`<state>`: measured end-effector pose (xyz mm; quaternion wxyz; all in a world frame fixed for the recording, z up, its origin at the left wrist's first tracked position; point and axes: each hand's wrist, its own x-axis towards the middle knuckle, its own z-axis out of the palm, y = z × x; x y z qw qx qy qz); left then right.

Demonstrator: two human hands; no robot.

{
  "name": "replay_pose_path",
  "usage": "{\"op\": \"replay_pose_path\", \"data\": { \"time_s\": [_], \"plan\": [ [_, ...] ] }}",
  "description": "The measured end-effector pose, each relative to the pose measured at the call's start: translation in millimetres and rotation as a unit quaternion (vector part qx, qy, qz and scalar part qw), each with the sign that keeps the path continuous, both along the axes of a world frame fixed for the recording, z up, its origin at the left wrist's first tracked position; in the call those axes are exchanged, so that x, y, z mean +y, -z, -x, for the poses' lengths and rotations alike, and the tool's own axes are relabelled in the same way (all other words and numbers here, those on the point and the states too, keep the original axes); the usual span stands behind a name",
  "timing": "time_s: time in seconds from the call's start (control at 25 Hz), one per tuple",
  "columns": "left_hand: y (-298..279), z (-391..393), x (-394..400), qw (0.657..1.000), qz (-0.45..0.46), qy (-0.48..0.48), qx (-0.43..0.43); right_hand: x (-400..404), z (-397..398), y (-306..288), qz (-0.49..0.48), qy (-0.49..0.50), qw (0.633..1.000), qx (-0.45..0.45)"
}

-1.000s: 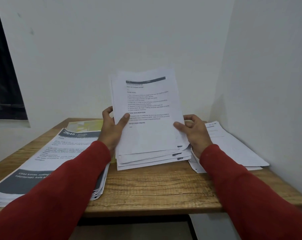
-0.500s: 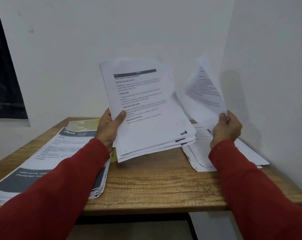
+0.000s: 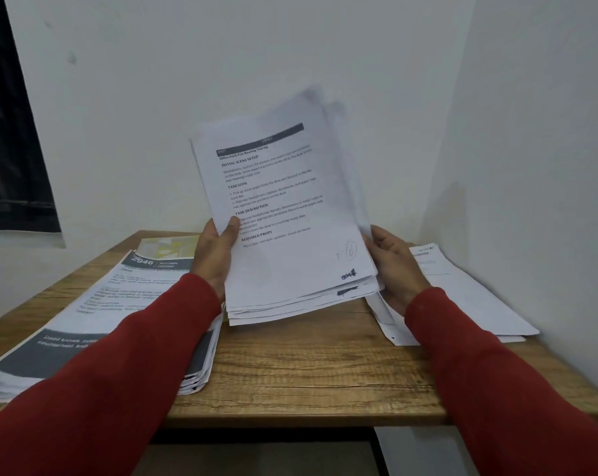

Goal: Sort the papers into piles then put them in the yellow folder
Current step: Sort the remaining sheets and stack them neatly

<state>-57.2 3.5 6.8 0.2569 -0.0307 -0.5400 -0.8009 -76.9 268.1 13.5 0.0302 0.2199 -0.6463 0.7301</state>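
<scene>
Where white walls (image 3: 290, 46) meet, wooden desk (image 3: 308, 372)

The room is dim and the light is soft and cool, with a grey-blue tone on the white walls (image 3: 222, 80). A faint shadow lies on the right wall (image 3: 455, 214), next to the corner. There is no strong glare. The top edge of the held stack of papers (image 3: 290, 218) is smeared by motion blur, but the printed headings lower on the page are sharp enough to read. The wide lens bends the picture at the borders: the dark window (image 3: 12, 149) at the left leans, and the red sleeves (image 3: 102, 372) look stretched.
</scene>
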Motion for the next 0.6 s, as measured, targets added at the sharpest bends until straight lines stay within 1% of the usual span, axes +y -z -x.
{"op": "replay_pose_path", "data": {
  "time_s": [0.08,0.12,0.16,0.24,0.36,0.44,0.6],
  "plan": [
    [2.6,1.1,1.6,1.0,0.025,-0.013,0.001,0.2,-4.7,-2.5,0.017,-0.031,0.998,-0.044],
    [4.0,1.2,3.6,0.999,0.037,-0.015,0.003,0.7,-6.4,-3.3,0.009,-0.037,0.998,-0.047],
    [5.4,1.8,5.7,0.998,0.052,-0.017,0.006,0.1,-6.8,-3.5,-0.015,-0.026,0.999,-0.027],
    [5.5,0.1,9.2,0.997,0.079,-0.015,0.016,-2.1,-5.4,-0.3,-0.049,0.033,0.998,0.02],
    [2.4,-4.4,12.6,0.998,0.053,0.027,0.008,-1.3,2.7,2.9,-0.024,0.136,0.99,0.036],
    [1.5,-5.2,13.5,0.997,0.031,0.066,-0.001,2.7,8.5,3.5,-0.003,0.173,0.984,0.037],
    [4.4,-0.5,9.7,0.996,0.045,0.077,0.008,3.6,15.2,4.9,0.018,0.146,0.988,0.038]
  ]
}}
